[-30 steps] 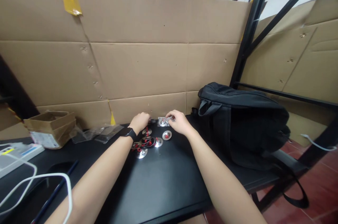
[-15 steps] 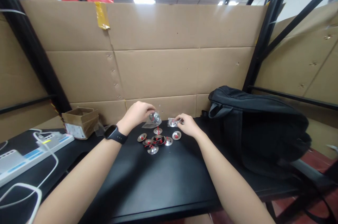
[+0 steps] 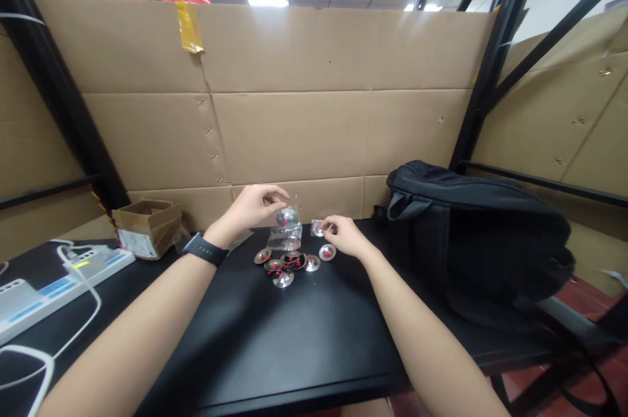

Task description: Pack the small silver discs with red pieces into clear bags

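My left hand (image 3: 252,207), with a black watch on the wrist, is lifted a little above the black table (image 3: 294,338) and pinches a clear plastic bag (image 3: 285,231) holding a shiny silver disc. The bag hangs over a cluster of several small silver discs with red centres (image 3: 287,263). My right hand (image 3: 343,235) rests on the table to the right, fingers closed on another small bagged disc (image 3: 318,229). One more disc (image 3: 327,251) lies just in front of that hand.
A black backpack (image 3: 471,240) fills the table's right side. A small open cardboard box (image 3: 144,226) stands at the left by the cardboard wall (image 3: 314,109). White power strips (image 3: 49,283) and cables lie at far left. Black rack posts rise at both sides.
My left hand has picked up a bagged disc from the table and raised it above the cluster. The right hand has stayed on its small bag. The view has lifted and shifted.
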Motion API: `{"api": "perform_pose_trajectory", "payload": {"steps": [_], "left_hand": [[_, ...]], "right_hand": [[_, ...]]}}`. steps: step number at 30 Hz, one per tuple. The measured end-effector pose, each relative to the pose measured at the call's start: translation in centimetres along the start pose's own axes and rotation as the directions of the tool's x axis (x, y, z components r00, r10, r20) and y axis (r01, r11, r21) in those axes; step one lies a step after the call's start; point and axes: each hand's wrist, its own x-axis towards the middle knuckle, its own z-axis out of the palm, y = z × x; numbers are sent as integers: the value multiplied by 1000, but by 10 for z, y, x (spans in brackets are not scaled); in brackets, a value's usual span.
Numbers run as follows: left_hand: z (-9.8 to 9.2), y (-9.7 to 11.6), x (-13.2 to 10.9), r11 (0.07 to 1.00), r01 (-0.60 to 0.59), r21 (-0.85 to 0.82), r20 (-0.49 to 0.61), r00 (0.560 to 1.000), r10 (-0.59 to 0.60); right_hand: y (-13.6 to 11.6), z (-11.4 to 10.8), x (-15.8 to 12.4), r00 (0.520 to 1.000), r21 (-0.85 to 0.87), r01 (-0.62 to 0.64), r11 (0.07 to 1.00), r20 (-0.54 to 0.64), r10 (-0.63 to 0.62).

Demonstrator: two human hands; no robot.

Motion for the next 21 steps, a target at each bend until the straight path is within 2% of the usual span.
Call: {"api": "perform_pose_trajectory", "payload": {"steps": [3, 6, 9, 12, 16, 19, 21], "left_hand": [[9, 1, -1, 998, -7, -62, -75, 997, 2], [18, 3, -3, 996, 1, -94, -111, 994, -11], [22, 3, -3, 992, 14, -123, -143, 989, -31], [20, 0, -3, 997, 24, -78, -201, 979, -39], [5, -13, -9, 974, 35, 225, -240, 971, 21], [-5, -33, -24, 835, 60, 546, -224, 972, 77], [-7, -49, -38, 724, 52, 688, -174, 980, 96]], "right_hand": [[-16, 4, -1, 997, 215, -29, 976, 74, 13], [-32, 14, -3, 989, 432, -83, 898, 147, 20], [-38, 25, -2, 989, 442, -95, 892, 145, 34], [-32, 29, 0, 994, 372, -76, 925, 97, 43], [-8, 18, 3, 998, 175, -46, 983, -26, 52], [14, 11, 2, 998, -133, -36, 990, -55, 29], [25, 11, 2, 999, -303, -31, 953, -3, 32]]}}
